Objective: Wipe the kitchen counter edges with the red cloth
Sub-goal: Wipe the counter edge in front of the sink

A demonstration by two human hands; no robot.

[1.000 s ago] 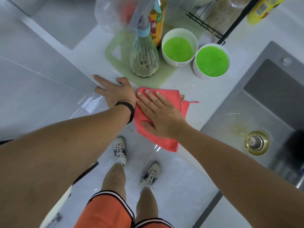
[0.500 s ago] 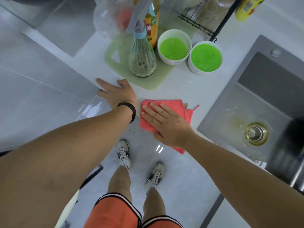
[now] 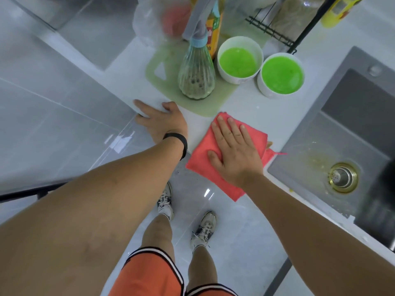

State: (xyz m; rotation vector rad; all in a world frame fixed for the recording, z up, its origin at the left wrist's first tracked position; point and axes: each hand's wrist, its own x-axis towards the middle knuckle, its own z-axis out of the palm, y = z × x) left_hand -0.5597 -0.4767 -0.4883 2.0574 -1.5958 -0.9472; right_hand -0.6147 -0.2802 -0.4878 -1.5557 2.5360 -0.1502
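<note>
A: Change since half a second ago?

B: The red cloth [image 3: 205,159] and the right hand [image 3: 235,154] on it have shifted rightward along the counter [image 3: 267,112], away from the left hand [image 3: 162,122]. The two hands were nearly touching; a bare strip of counter now separates them. The left hand has kept its place at the corner.

A: Surface and surroundings?

B: White counter with a grey sink [image 3: 333,159] set in at the right, brass-coloured drain [image 3: 343,177] visible. Further back, a pale green cutting board [image 3: 205,103] carries a clear ribbed bottle [image 3: 196,75]; two white bowls of green liquid [image 3: 239,60] [image 3: 281,74] stand beside it. A black wire rack [image 3: 275,33] sits behind. Below, glossy grey floor tiles [image 3: 235,242].

A: Hands?

B: Right hand lies flat, fingers straight and slightly spread, palm pressing the cloth at the counter's front edge; part of the cloth overhangs the edge. No clench. Left hand rests open at the counter corner, fingers extended over the edge, black wristband [image 3: 179,142] on the wrist, holding nothing.
</note>
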